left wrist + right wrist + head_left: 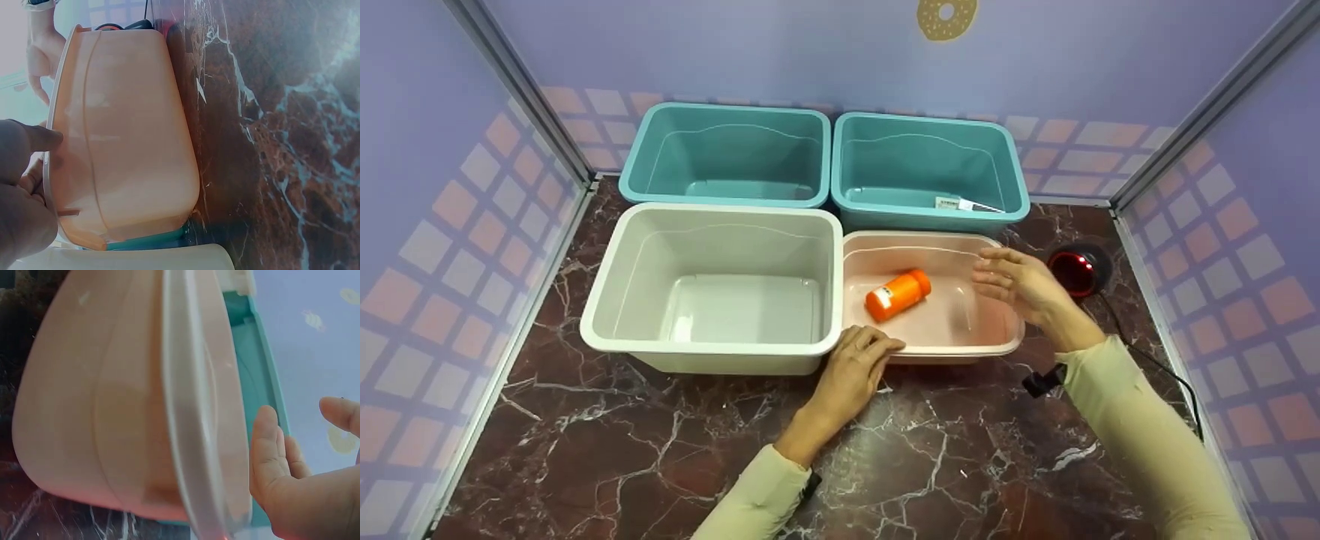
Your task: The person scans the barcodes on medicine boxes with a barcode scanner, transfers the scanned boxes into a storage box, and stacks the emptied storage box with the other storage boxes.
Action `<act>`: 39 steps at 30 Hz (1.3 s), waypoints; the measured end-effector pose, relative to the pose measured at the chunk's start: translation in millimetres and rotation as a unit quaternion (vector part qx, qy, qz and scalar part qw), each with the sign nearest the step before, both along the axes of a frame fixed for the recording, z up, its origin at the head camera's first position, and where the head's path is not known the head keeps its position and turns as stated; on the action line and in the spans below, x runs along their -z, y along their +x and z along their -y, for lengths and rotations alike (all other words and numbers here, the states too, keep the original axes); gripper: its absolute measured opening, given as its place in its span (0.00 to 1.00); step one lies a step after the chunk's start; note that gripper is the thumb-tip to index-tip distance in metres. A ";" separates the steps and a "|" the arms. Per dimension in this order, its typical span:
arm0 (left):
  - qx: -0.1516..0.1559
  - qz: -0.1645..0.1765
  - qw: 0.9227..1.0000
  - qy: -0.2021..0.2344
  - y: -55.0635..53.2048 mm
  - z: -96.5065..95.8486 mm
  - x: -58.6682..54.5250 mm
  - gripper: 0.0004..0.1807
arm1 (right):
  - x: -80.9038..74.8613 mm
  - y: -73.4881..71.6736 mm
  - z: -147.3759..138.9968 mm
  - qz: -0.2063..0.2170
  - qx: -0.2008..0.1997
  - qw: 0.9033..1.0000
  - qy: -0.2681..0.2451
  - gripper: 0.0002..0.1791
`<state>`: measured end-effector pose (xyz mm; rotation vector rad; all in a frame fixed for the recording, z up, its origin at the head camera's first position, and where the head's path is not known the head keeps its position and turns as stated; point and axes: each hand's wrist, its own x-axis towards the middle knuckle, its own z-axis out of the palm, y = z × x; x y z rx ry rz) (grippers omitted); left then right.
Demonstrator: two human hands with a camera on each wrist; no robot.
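Observation:
An orange bottle (898,295) with a white label lies on its side in the pale pink bin (952,350). My left hand (851,367) grips that bin's near rim at its left end. In the left wrist view, the thumb (48,136) presses the outer side of the bin wall. Over the right end of the same bin is my right hand (1024,283), its fingers extended and nothing in its grasp. The right wrist view has this hand (275,467) beyond the rim, thumb spread away from the fingers.
Left of the pink bin stands a larger white bin (712,349). Two teal bins (727,202) (930,217) line the back, the right one holding a small white-labelled item (960,204). A black scanner-like device (1080,270) with red lights and a cable stands at right.

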<state>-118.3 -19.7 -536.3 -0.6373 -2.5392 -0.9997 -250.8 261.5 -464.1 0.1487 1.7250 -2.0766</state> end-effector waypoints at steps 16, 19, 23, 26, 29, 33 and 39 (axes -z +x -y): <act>-0.003 -0.009 1.000 -0.007 0.5 -0.2 -0.6 0.12 | 19.5 -7.4 42.6 0.009 -0.059 0.993 0.098 0.20; -0.003 -0.006 1.000 -0.006 0.3 -0.2 -0.8 0.11 | 22.8 -10.5 48.6 0.018 -0.061 0.991 0.119 0.26; -0.003 0.003 1.000 -0.005 0.5 -0.2 -1.5 0.11 | 26.9 -14.0 55.4 0.032 -0.060 0.989 0.132 0.27; -0.002 0.008 1.000 -0.002 0.7 -0.3 -1.6 0.11 | 30.4 -16.6 59.9 0.042 -0.056 0.988 0.136 0.27; 0.000 0.009 1.000 0.001 0.7 -0.3 -1.1 0.11 | 34.4 -19.7 63.4 0.050 -0.050 0.987 0.145 0.27; -0.001 0.005 1.000 -0.001 0.7 -0.1 -1.4 0.11 | 39.7 -23.9 67.2 0.058 -0.041 0.984 0.166 0.27; -0.001 -0.001 1.000 -0.001 0.2 0.3 -1.1 0.12 | 48.0 -27.9 71.2 0.066 -0.044 0.978 0.193 0.30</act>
